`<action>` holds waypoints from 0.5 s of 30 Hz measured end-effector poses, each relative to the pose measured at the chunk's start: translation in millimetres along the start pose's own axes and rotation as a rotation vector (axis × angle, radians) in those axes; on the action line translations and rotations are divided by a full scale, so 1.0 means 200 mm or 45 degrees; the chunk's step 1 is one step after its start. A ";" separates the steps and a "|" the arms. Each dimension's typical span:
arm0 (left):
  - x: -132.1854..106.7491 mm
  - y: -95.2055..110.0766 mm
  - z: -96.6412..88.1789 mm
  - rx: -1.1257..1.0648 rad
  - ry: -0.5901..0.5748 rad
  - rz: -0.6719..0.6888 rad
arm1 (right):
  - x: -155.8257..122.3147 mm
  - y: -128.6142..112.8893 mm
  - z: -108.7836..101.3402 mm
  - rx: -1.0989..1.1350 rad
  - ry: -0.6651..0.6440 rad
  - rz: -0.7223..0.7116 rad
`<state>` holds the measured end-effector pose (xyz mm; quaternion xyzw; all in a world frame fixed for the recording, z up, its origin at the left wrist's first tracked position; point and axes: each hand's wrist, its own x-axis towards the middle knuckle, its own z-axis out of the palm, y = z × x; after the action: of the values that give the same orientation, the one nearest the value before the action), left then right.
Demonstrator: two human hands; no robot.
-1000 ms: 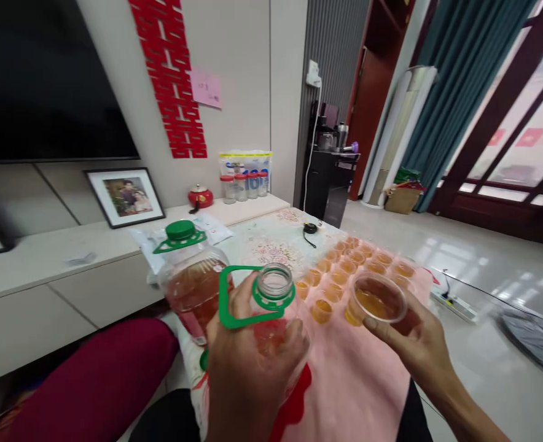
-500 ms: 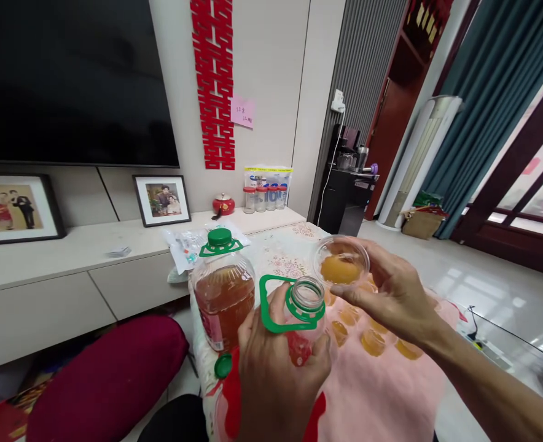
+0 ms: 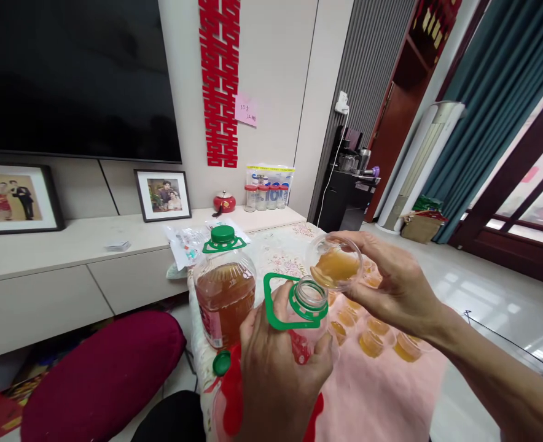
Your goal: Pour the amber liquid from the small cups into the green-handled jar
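My left hand (image 3: 281,362) is wrapped round an uncapped clear plastic bottle (image 3: 311,293) with a green handle ring at its neck. The fingers cover most of its body. Between the fingers and thumb of my right hand (image 3: 391,285) is a clear plastic cup (image 3: 336,261) holding amber liquid. The cup tilts to the left, its rim beside and just above the bottle mouth. Whether liquid is flowing out I cannot tell. To the left stands a large capped bottle (image 3: 225,294) of brownish liquid, and a loose green cap (image 3: 222,363) lies in front of it.
Several cups of amber liquid (image 3: 371,342) stand on a pink cloth (image 3: 386,393) under and beyond my right hand. A plastic packet (image 3: 183,245) lies behind the large bottle. Lidded jars (image 3: 262,197) line the white cabinet (image 3: 142,261). A maroon stool (image 3: 105,380) is at left.
My right hand has tipped the cup further left, and the liquid has run toward the rim near the bottle mouth. My left hand keeps its hold on the bottle.
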<state>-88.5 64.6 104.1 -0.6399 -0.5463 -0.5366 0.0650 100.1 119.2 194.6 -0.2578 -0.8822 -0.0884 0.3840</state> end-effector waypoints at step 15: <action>-0.01 -0.03 0.02 -0.036 0.020 0.059 | 0.05 -0.03 -0.04 0.000 -0.043 -0.163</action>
<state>-89.7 68.2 98.4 -0.6491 -0.5231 -0.5476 0.0727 95.2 115.0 207.9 -0.2023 -0.9032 -0.1083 0.3627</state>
